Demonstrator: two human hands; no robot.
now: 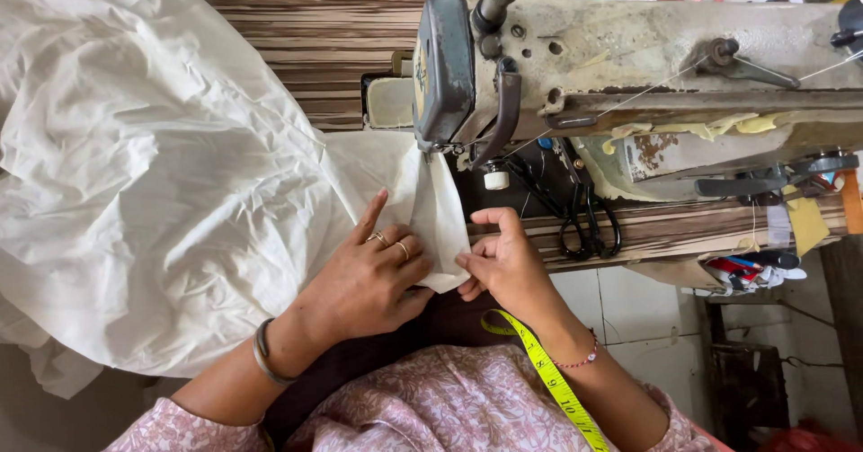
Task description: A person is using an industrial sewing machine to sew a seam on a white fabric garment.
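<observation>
White cloth [162, 191] fills the left half of the frame, heaped and creased across the bench [297, 30], and one narrow end of it runs right up under the head of the sewing machine [629, 66] at upper centre. The left hand [369, 277] lies flat on that end, forefinger stretched toward the needle area, the other fingers half curled and pressing down, so the fabric stays pinned against the bench and feeds straight. The right hand [503, 263] comes in from the other side, fingers bent and closed on the folded edge of the cloth just below the presser foot, keeping the fold together and taut; thumb and fingertips meet on the edge itself. Both hands sit close together in the middle of the frame, one either side of the seam line. A yellow tape measure [548, 376] hangs down at lower centre-right, draped over the person's front within easy reach. Black scissors [589, 227] rest on the bench just right of the needle, handles toward the person. A metal bangle circles the left wrist; a thin beaded bracelet the right.
</observation>
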